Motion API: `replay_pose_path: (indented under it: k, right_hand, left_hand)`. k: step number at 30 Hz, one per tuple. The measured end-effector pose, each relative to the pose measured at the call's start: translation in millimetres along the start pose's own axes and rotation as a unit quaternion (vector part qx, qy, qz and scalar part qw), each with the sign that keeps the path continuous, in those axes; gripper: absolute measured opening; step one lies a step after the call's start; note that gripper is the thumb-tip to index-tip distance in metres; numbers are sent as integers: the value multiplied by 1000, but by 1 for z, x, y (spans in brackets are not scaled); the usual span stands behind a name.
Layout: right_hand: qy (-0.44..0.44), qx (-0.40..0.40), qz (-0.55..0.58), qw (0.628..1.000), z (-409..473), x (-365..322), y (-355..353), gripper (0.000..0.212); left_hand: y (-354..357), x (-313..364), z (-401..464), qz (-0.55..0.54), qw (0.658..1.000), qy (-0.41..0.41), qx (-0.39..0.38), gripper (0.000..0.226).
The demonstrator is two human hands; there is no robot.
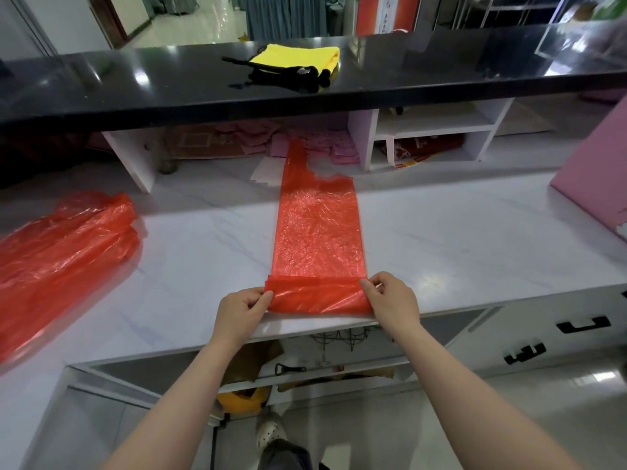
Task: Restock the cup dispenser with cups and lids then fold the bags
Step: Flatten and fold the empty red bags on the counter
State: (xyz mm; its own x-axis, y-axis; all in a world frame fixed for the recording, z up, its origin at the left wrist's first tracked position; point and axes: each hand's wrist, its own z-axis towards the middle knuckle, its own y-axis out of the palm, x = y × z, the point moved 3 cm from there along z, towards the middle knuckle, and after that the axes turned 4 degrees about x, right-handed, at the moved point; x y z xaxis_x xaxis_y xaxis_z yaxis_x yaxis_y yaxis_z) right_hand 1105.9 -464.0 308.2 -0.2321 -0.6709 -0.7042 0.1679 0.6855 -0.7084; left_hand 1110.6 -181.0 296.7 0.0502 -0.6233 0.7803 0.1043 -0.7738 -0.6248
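Both hands work the near end of one red bag (317,232) that lies flattened lengthwise on the white tabletop (458,239), its handles pointing away toward the shelf. With its fingertips and thumb, the left hand (242,308) pinches the left corner of the turned-over bottom strip; the right hand (390,300) pinches the right corner the same way. That strip looks like the first fold, so this bag is judged to be just begun, with the rest of its length left to fold up. A loose heap of red bags (64,245) sits well apart at the left, unfolded; how many it holds cannot be told. No cup dispenser, cups or lids appear, so that part cannot be judged. No finished folded bag shows.
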Motion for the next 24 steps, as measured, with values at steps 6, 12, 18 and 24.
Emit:
replay_pose_path:
  k: [6, 12, 18, 24]
  right_hand:
    - [11, 20, -72, 997, -4, -4, 7, 23]
    - [7, 39, -83, 996, -6, -3, 9, 27]
    - [-26, 38, -154, 987, -3, -4, 11, 31]
    - [-65, 35, -200, 977, 0, -4, 14, 35]
  left_hand:
    - [9, 0, -10, 67, 997, 36, 24, 36]
    - [8, -1, -8, 117, 991, 53, 45, 42]
    - [8, 13, -15, 138, 989, 37, 44, 26]
    - [26, 49, -22, 234, 936, 261, 28, 43]
